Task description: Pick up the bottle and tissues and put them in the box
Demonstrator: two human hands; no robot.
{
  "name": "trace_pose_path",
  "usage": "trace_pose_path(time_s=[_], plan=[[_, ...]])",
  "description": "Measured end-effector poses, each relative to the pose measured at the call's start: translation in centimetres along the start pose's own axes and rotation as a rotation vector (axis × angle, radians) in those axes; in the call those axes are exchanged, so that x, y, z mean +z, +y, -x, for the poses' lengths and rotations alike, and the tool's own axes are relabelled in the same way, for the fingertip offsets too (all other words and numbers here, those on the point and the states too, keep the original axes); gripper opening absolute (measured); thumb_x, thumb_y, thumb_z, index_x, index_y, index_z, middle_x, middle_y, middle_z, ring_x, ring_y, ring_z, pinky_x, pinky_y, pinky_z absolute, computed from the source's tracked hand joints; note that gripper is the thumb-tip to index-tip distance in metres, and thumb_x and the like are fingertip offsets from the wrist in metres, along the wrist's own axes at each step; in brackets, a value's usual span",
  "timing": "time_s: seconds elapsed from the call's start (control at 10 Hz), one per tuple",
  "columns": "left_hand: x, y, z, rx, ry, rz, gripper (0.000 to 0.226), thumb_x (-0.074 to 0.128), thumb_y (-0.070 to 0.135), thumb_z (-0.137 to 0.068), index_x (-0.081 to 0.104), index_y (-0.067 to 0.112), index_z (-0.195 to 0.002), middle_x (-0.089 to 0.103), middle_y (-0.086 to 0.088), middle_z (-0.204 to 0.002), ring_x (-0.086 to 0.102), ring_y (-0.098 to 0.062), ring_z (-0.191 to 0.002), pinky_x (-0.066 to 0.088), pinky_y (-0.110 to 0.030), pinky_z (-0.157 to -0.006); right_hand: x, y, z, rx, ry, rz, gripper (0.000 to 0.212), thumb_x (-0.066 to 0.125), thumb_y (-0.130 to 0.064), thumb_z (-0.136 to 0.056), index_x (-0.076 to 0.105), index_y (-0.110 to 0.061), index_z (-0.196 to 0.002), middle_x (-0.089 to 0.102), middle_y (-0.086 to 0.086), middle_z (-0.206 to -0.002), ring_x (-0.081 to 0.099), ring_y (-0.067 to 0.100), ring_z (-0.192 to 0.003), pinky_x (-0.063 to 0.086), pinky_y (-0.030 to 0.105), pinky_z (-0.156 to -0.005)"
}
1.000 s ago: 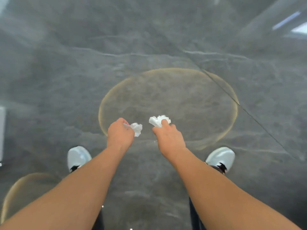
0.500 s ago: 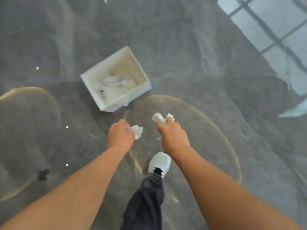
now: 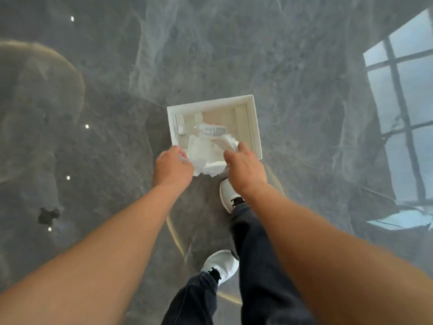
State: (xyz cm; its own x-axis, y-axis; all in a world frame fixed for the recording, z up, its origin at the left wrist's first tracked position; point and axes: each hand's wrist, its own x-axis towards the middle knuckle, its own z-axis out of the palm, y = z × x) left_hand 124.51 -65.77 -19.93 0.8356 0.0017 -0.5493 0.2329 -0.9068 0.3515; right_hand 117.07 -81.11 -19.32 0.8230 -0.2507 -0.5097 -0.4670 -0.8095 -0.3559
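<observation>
Forearms extend forward over the grey floor [image 3: 304, 66]. Left hand [image 3: 172, 166] and right hand [image 3: 244, 166] are each closed on crumpled tissues [image 3: 206, 158], poised above the near edge of the white box [image 3: 256, 127]. Box interior lies directly ahead and below, both hands equally near; bottle [image 3: 212, 130] already rests inside.

A polished grey marble floor [image 3: 234, 55] fills the frame, veined with paler streaks. At the right edge it mirrors a paned window [image 3: 403, 109] — bright blue-white panes crossed by dark bars. A thin golden ring [image 3: 70, 64] curves through the upper left, another arc lower centre. Small white light spots [image 3: 87, 126] dot the left side — reflected lamps.
</observation>
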Motion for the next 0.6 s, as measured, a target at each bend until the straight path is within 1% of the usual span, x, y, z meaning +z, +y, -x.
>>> trace_pose_path(time_s=[0.1, 0.2, 0.3, 0.4, 0.5, 0.6], plan=[[4.4, 0.6, -3.3, -0.073, -0.056, 0.024, 0.02, 0.04, 0.01, -0.076, 0.053, 0.024, -0.075, 0.061, -0.007, -0.098, 0.054, -0.027, -0.087, 0.044, -0.033, -0.069, 3.0, 2.2, -4.4, -0.025, -0.087, 0.017, 0.021, 0.05, 0.005, -0.08, 0.055, -0.012, -0.093, 0.045, 0.014, -0.109, 0.051, 0.037, -0.09, 0.047, 0.04, -0.064], [8.3, 0.4, -6.4, -0.129, -0.084, 0.052, 0.024, 0.051, 0.016, -0.079, 0.055, 0.024, -0.101, 0.06, -0.007, -0.109, 0.056, -0.028, -0.093, 0.049, -0.036, -0.077, 5.9, 3.9, -8.1, -0.064, -0.112, 0.0, 0.04, 0.057, 0.007, -0.077, 0.053, -0.017, -0.108, 0.043, 0.015, -0.119, 0.053, 0.037, -0.093, 0.047, 0.038, -0.072], [10.6, 0.2, -7.7, -0.223, -0.076, 0.143, 0.05, 0.059, 0.019, -0.08, 0.044, 0.026, -0.127, 0.051, -0.006, -0.122, 0.05, -0.022, -0.091, 0.04, -0.031, -0.07, 7.8, 5.6, -8.9, -0.005, -0.183, -0.076, 0.068, 0.061, 0.005, -0.075, 0.038, -0.029, -0.129, 0.035, 0.015, -0.13, 0.051, 0.037, -0.097, 0.048, 0.038, -0.072], [10.4, 0.1, -7.2, -0.254, -0.073, 0.127, 0.045, 0.059, 0.016, -0.08, 0.046, 0.024, -0.121, 0.05, -0.006, -0.12, 0.048, -0.02, -0.087, 0.037, -0.028, -0.065, 7.9, 6.8, -8.0, 0.074, -0.23, -0.108, 0.071, 0.057, 0.003, -0.078, 0.03, -0.034, -0.132, 0.03, 0.013, -0.133, 0.046, 0.035, -0.107, 0.054, 0.045, -0.081], [9.3, -0.1, -5.2, -0.267, -0.106, 0.126, 0.029, 0.059, 0.013, -0.081, 0.051, 0.024, -0.106, 0.052, -0.006, -0.115, 0.051, -0.019, -0.083, 0.035, -0.024, -0.053, 6.4, 7.0, -6.2, 0.043, -0.275, -0.052, 0.075, 0.053, 0.007, -0.077, 0.027, -0.036, -0.134, 0.028, 0.011, -0.132, 0.042, 0.034, -0.112, 0.054, 0.043, -0.079], [6.2, 0.9, -4.3, -0.139, -0.095, 0.078, 0.02, 0.057, 0.011, -0.08, 0.053, 0.023, -0.096, 0.054, -0.006, -0.11, 0.053, -0.022, -0.088, 0.039, -0.028, -0.064, 3.3, 6.0, -6.5, -0.016, -0.232, -0.015, 0.069, 0.053, 0.002, -0.079, 0.031, -0.033, -0.133, 0.034, 0.011, -0.13, 0.042, 0.034, -0.112, 0.053, 0.042, -0.076]])
